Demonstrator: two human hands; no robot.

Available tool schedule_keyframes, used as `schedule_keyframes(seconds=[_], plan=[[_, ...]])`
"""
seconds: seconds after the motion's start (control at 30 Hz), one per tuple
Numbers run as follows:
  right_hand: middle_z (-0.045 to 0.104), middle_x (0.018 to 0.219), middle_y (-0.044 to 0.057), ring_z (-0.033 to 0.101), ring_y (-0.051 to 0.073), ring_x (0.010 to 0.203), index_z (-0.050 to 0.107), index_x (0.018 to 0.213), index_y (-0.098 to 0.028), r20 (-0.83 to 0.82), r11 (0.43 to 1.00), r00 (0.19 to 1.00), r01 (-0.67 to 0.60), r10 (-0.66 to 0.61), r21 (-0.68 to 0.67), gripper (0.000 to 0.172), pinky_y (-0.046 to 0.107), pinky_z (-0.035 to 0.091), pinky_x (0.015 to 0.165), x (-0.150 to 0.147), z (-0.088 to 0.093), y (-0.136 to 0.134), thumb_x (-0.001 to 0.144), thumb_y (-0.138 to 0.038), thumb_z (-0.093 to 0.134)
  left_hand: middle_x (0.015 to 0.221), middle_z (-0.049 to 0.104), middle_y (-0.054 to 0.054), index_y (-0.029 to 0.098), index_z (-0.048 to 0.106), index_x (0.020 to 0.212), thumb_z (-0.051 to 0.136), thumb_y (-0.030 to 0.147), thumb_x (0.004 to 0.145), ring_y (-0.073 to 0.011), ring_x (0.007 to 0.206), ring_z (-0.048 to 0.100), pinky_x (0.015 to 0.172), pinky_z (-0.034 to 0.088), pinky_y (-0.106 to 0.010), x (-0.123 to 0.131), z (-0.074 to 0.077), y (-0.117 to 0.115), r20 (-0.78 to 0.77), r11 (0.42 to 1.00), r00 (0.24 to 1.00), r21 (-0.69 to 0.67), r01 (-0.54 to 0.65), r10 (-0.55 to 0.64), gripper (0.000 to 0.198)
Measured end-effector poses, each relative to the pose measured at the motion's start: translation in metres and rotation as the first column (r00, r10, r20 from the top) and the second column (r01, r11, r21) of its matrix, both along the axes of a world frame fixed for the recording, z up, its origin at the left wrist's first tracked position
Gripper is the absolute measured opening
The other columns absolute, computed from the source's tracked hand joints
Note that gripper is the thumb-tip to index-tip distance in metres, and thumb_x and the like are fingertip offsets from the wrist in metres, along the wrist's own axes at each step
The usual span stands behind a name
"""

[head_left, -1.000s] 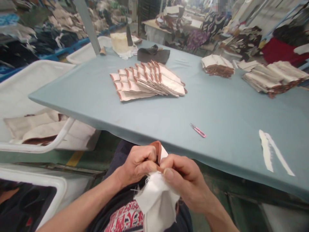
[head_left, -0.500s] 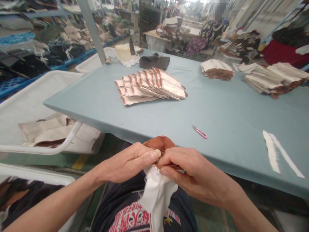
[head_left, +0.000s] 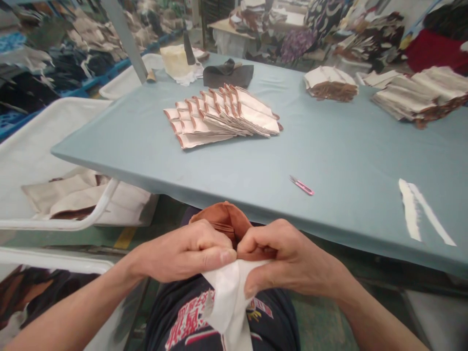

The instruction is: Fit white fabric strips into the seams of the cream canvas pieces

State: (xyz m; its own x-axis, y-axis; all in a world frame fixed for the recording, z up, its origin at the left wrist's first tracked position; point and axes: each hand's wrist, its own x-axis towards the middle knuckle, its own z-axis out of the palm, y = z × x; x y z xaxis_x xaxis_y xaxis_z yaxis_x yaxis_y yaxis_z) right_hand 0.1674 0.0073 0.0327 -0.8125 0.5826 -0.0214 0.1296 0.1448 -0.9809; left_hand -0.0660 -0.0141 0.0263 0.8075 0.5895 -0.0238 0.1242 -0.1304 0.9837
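Observation:
Above my lap, just off the table's near edge, both hands grip one piece of fabric with a rust-brown side [head_left: 223, 212] and a white side [head_left: 234, 304]. My left hand [head_left: 186, 251] is closed on it, thumb laid along the top where brown meets white. Close against it, my right hand [head_left: 285, 258] pinches the same piece with curled fingers and thumb. The white part hangs down over my dark clothing. What lies under my fingers is hidden. Pink-handled thread snips [head_left: 302, 185] lie on the table beyond my right hand.
On the blue-green table [head_left: 146, 156] lies a fanned stack of cream, brown-edged pieces [head_left: 223, 117]. Further stacks [head_left: 331, 83] stand at the back right. Two white strips [head_left: 424, 212] lie at right. White bins [head_left: 84, 223] holding fabric flank the table's left end.
The fabric has turned, so more of its brown side and a broader white part show. My hands are slightly lower, with the right thumb moved down. The view has tilted downward.

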Motion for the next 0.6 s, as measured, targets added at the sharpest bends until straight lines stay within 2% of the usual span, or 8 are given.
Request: schedule_keyframes(seconds=[0.03,0.1,0.17,0.23,0.3,0.4,0.53,0.6], plan=[[0.044,0.063,-0.008,0.031,0.007,0.054,0.059,0.073,-0.017,-0.036,0.995,0.999,-0.005,0.002,-0.095,0.053,0.021,0.025,0.048,0.000,-0.004,0.000,0.086,-0.065,0.076,0.064,0.037,0.005,0.021,0.037,0.069,0.043,0.025,0.106,-0.0117,0.058,0.036,0.057,0.029,-0.029,0.001,0.000,-0.002,-0.048,0.989,0.998,0.143,-0.036,0.043,0.038],[0.044,0.062,-0.007,0.032,0.007,0.053,0.061,0.076,-0.016,-0.091,0.976,0.996,-0.007,-0.013,-0.218,0.053,0.021,0.026,0.047,0.000,-0.013,0.001,0.090,-0.067,0.071,0.065,0.043,0.004,0.021,0.040,0.070,0.045,0.017,0.103,-0.0134,0.061,0.041,0.060,0.030,-0.031,0.002,-0.001,-0.007,-0.121,0.885,0.977,0.455,-0.101,0.174,0.034],[0.045,0.062,-0.007,0.034,0.007,0.053,0.063,0.080,-0.015,-0.105,0.979,0.994,0.022,-0.044,-0.204,0.050,0.021,0.027,0.047,0.000,-0.021,0.001,0.097,-0.063,0.063,0.066,0.047,0.003,0.021,0.043,0.072,0.047,0.015,0.103,-0.0147,0.062,0.042,0.060,0.030,-0.032,0.004,-0.005,-0.010,-0.138,0.747,0.951,0.654,-0.123,0.277,0.032],[0.045,0.062,-0.006,0.035,0.007,0.054,0.063,0.079,-0.015,-0.064,0.993,0.995,0.069,-0.075,-0.091,0.043,0.021,0.027,0.048,0.000,-0.026,0.002,0.102,-0.051,0.059,0.065,0.047,0.003,0.022,0.043,0.071,0.047,0.014,0.102,-0.0144,0.060,0.041,0.059,0.029,-0.032,0.006,-0.010,-0.011,-0.114,0.687,0.941,0.712,-0.148,0.320,0.032],[0.046,0.061,-0.007,0.035,0.007,0.053,0.061,0.075,-0.016,-0.016,0.992,0.994,0.106,-0.105,0.065,0.035,0.021,0.027,0.049,-0.001,-0.027,0.004,0.103,-0.037,0.059,0.063,0.043,0.005,0.022,0.039,0.069,0.046,0.012,0.099,-0.0129,0.057,0.039,0.057,0.028,-0.031,0.009,-0.012,-0.009,-0.081,0.696,0.934,0.690,-0.198,0.347,0.033],[0.050,0.061,-0.006,0.039,0.008,0.054,0.059,0.072,-0.017,-0.042,0.950,0.990,0.142,-0.135,0.278,0.032,0.022,0.030,0.053,-0.001,-0.024,0.005,0.102,-0.027,0.057,0.060,0.033,0.007,0.022,0.031,0.066,0.046,0.008,0.094,-0.0102,0.054,0.033,0.055,0.025,-0.030,0.013,-0.009,-0.005,-0.050,0.760,0.932,0.596,-0.260,0.358,0.034],[0.061,0.066,-0.002,0.050,0.010,0.059,0.060,0.076,-0.019,-0.193,0.849,0.968,0.236,-0.162,0.473,0.036,0.025,0.036,0.059,0.000,-0.018,0.000,0.109,-0.032,0.053,0.062,0.037,0.007,0.021,0.031,0.068,0.047,0.013,0.096,-0.0093,0.056,0.036,0.056,0.026,-0.029,0.014,0.004,-0.008,-0.082,0.847,0.952,0.483,-0.221,0.295,0.034],[0.060,0.063,-0.002,0.049,0.011,0.057,0.058,0.077,-0.020,-0.272,0.787,0.949,0.289,-0.160,0.545,0.041,0.027,0.034,0.058,0.001,-0.019,-0.007,0.111,-0.041,0.051,0.063,0.040,0.007,0.021,0.033,0.069,0.049,0.015,0.098,-0.0092,0.057,0.039,0.057,0.027,-0.029,0.014,0.012,-0.014,-0.113,0.870,0.962,0.462,-0.169,0.247,0.034]])
